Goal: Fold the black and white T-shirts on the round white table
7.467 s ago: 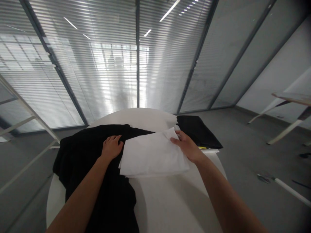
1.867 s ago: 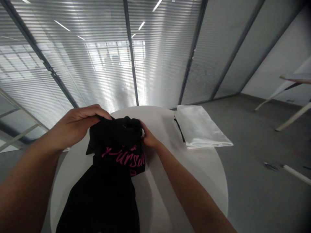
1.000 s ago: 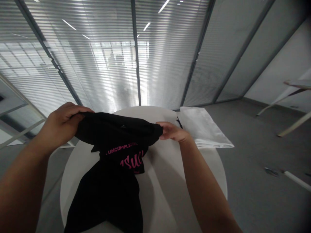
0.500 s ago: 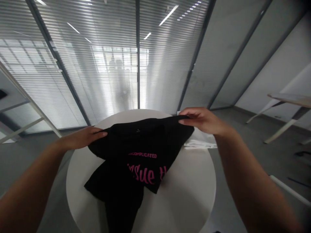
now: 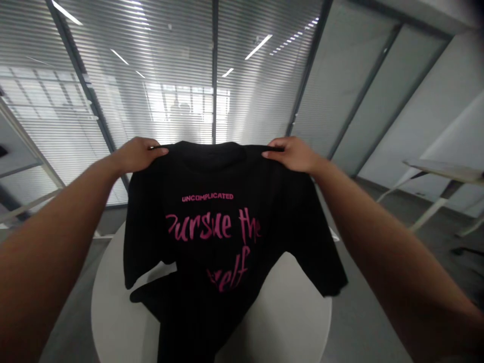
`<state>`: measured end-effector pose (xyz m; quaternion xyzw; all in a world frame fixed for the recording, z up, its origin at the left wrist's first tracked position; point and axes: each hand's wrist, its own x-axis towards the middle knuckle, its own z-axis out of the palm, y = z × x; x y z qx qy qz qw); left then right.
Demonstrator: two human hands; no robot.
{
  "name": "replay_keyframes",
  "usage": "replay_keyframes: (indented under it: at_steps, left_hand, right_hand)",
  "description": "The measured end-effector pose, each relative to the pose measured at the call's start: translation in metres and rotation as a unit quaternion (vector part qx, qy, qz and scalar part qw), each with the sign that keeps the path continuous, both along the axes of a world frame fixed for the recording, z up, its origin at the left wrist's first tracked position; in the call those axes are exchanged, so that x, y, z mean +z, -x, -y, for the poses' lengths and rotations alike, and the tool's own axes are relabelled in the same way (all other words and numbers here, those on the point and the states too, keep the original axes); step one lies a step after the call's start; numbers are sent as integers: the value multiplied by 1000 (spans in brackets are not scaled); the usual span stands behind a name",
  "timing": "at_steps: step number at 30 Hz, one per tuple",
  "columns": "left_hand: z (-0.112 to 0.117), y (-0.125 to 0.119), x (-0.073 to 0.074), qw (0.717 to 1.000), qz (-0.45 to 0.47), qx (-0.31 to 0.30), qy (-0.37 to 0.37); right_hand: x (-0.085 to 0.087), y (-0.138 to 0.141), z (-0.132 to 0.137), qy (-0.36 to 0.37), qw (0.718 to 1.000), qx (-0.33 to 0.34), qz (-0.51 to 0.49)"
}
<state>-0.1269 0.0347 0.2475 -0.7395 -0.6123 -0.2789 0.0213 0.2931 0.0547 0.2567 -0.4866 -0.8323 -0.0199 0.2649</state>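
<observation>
A black short-sleeved T-shirt [image 5: 212, 237] hung in the air, front facing the wearer of the camera, above a round white table [image 5: 287, 307]. Its chest bore pink lettering: "UNCOMPLICATED" in small capitals, then larger brush script reading "Pursue the", with a partly hidden line ending "elf" below. The sleeves drooped at either side, and the lower body fell out of view past the bottom of the frame, over the table.

The left hand [image 5: 138, 154] and the right hand [image 5: 291, 155] were well apart, each clamped on the shirt's top edge at one side of the round collar, with the bare forearms reaching in from the frame's lower corners.

Beyond the table stood a glass partition with white slatted blinds [image 5: 166, 91]. A pale-topped side table [image 5: 442, 171] stood to the right on a grey floor [image 5: 378, 322].
</observation>
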Motion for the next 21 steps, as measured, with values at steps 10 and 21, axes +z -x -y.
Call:
replay_keyframes:
  at_steps: [10,21]
  left_hand:
    - [-2,-51,-192,982,-102,141,72]
    - [83,-40,-291,988,-106,0,116]
  right_hand:
    - [-185,93,2,148,967,-133,156]
    - [-289,77,82,170,971,-113,125]
